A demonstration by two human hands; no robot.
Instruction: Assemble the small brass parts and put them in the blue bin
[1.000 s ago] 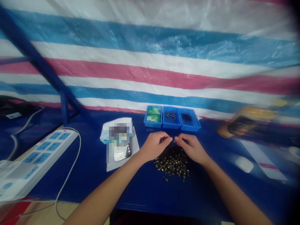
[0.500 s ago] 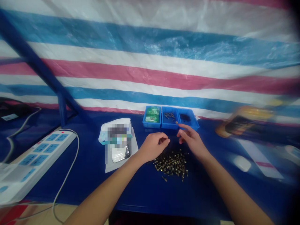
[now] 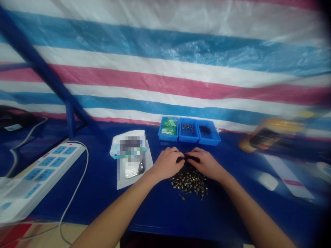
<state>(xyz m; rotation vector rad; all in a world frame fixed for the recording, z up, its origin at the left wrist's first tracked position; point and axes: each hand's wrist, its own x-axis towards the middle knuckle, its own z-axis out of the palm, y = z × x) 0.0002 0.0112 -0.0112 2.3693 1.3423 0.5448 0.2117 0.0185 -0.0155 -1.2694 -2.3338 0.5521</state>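
My left hand (image 3: 169, 163) and my right hand (image 3: 204, 163) meet almost fingertip to fingertip at the far edge of a heap of small brass-coloured metal pieces (image 3: 190, 182). Thumb and fingers of both are closed in a pinch; whatever lies between them is too small to make out. Just beyond stand three blue bins in a row. Green-and-clear packets (image 3: 169, 125) fill the left bin (image 3: 168, 137), small metal pieces (image 3: 187, 128) lie in the middle bin (image 3: 188, 138), and tiny dark pieces (image 3: 205, 129) are in the right bin (image 3: 210, 140).
Left of my hands, a phone (image 3: 134, 168) and a white packet (image 3: 116, 144) lie on a white sheet (image 3: 124, 183). A power strip (image 3: 51, 168) with a cable (image 3: 77, 193) is farther left. At right are a white mouse (image 3: 268, 181) and a blurred yellow-and-black package (image 3: 271, 134).
My right hand has come down and left from near the right bins, its spread fingers closing into a pinch beside my left hand. The left hand has barely moved.
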